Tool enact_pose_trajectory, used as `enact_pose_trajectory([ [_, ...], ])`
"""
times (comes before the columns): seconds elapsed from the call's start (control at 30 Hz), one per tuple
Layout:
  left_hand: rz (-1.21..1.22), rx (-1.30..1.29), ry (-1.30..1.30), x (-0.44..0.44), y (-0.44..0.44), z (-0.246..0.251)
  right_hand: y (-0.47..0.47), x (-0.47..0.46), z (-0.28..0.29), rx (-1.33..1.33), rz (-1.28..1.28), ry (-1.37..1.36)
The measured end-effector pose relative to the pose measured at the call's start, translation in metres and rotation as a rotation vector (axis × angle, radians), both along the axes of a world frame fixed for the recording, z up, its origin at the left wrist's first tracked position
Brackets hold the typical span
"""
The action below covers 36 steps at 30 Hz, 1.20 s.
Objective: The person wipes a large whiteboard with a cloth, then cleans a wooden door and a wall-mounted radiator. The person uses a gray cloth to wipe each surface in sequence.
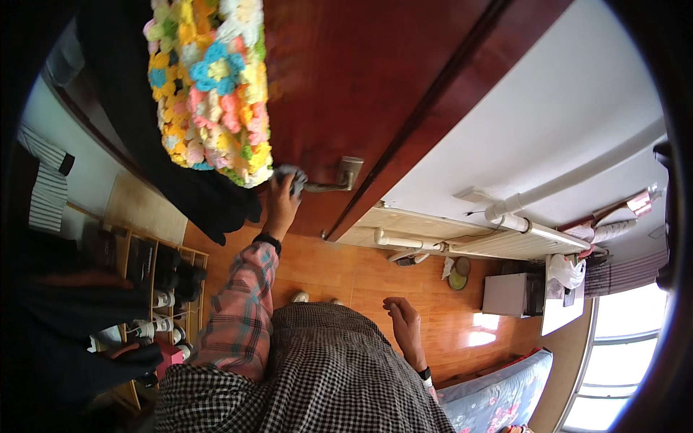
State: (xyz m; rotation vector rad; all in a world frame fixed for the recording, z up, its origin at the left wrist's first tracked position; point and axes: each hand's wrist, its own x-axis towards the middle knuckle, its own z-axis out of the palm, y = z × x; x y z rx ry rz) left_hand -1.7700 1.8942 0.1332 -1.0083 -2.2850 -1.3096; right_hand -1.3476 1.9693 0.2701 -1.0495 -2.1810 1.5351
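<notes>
My left hand (282, 205) grips a crumpled grey cloth (295, 178). It presses near the free end of the metal lever handle (327, 187) on a dark red wooden door (335, 92). Just left of that hand hangs a colourful crocheted flower piece (216, 97), with a long black garment (162, 168) beside it. My right hand (403, 325) hangs low over the floor by the checked apron (335, 373). Its fingers are loosely bent and nothing shows in them.
A shoe rack (203, 281) with several shoes stands at left, dark clothes hanging before it. White pipes (530, 227) run along the right wall. Farther right are a white cabinet (506, 295), a table (560, 314) bearing a plastic bag, and a flowered mattress (498, 392) below.
</notes>
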Motion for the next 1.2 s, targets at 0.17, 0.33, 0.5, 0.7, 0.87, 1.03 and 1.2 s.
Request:
enact_pose_trajectory([
  [0.17,0.252,-0.089,-0.287,0.035,-0.014,-0.028,0.02,0.018,0.011,0.047,-0.079,-0.02],
  [0.33,0.179,0.218,0.089,0.098,0.004,0.071,0.04,0.037,0.008,0.019,-0.137,-0.039],
  [0.5,-0.113,0.272,0.136,0.124,0.096,0.161,0.055,0.031,-0.001,-0.041,-0.06,0.014],
  [0.7,-0.068,0.208,-0.059,0.135,0.157,0.15,0.066,0.025,-0.011,-0.095,0.046,-0.047],
  [0.87,-0.151,-0.027,-0.464,0.153,0.132,0.068,0.076,0.013,-0.026,-0.141,0.15,-0.017],
  [1.03,-0.546,-0.185,-0.42,0.168,0.046,0.05,0.076,-0.022,-0.035,-0.131,0.21,0.017],
  [1.2,-0.813,-0.288,-0.743,0.123,-0.099,0.084,0.058,-0.07,-0.037,-0.065,0.317,-0.011],
])
